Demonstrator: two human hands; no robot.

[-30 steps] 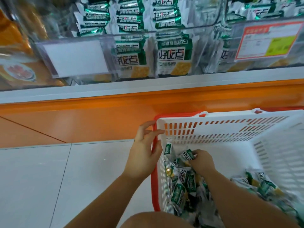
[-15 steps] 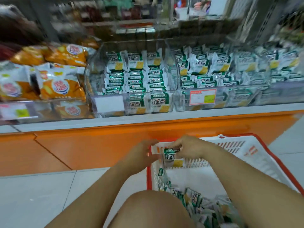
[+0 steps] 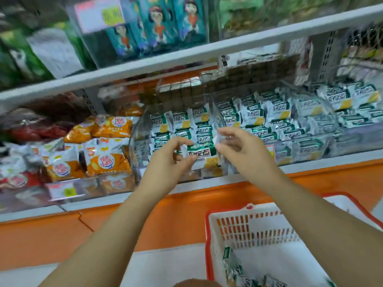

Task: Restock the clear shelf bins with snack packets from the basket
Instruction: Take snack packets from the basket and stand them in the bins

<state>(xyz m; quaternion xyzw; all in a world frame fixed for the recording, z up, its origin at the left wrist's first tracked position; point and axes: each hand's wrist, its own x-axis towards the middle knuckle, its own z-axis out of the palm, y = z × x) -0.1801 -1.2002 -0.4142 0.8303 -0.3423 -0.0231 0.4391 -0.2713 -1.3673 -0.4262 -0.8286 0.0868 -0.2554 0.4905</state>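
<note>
A green-and-white snack packet (image 3: pixel 202 155) is held upright between my two hands, in front of a clear shelf bin (image 3: pixel 139 141) stacked with the same packets. My left hand (image 3: pixel 170 162) pinches its left edge with thumb and forefinger. My right hand (image 3: pixel 243 155) pinches its right edge. The packet sits at the bin's front wall, over the front row. The white basket with a red rim (image 3: pixel 248 230) stands on the floor at lower right, with several more packets (image 3: pixel 238 273) in its bottom.
A second clear bin (image 3: pixel 300 125) of the same packets lies to the right. Orange chip bags (image 3: pixel 103 160) fill the bin to the left. An upper shelf (image 3: pixel 186 56) with teal boxes (image 3: pixel 165 23) overhangs. An orange shelf base (image 3: pixel 83 230) runs below; my knee (image 3: pixel 196 283) shows at the bottom.
Both hands rose from the basket to the clear bin, carrying one packet between them. The view tilted up from the basket to the shelves.
</note>
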